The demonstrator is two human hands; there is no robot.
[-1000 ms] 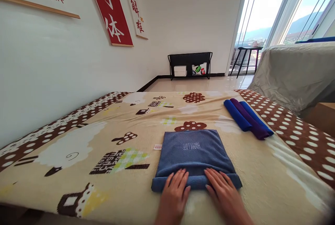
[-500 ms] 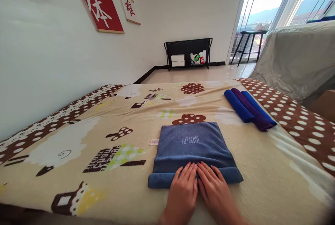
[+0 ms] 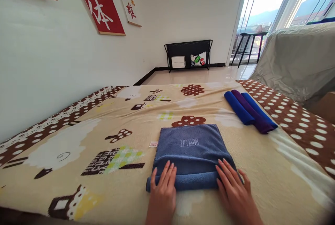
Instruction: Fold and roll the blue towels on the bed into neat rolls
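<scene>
A grey-blue towel (image 3: pixel 192 151) lies on the patterned blanket, its near edge rolled into a thick tube and its far part flat, with "HAPPY LIFE" lettering and a small white tag at the left. My left hand (image 3: pixel 163 188) rests on the left end of the roll, fingers stretched forward over it. On the right end lies my right hand (image 3: pixel 232 183), palm down with the fingers out and the thumb apart. Farther off at the right are three rolled towels side by side: a blue roll (image 3: pixel 238 108), a purple roll (image 3: pixel 252 113) and another blue roll (image 3: pixel 260 110).
The cream blanket (image 3: pixel 125 197) with brown dotted borders covers the bed. Beyond it, a black rack (image 3: pixel 188 48) stands by the wall. A covered piece of furniture (image 3: pixel 300 57) is at the right, and a black stool (image 3: pixel 252 36) stands near the window.
My hands have moved apart from the middle of the roll, the left one to the left end and the right one to the right end. The rolled towels stay put.
</scene>
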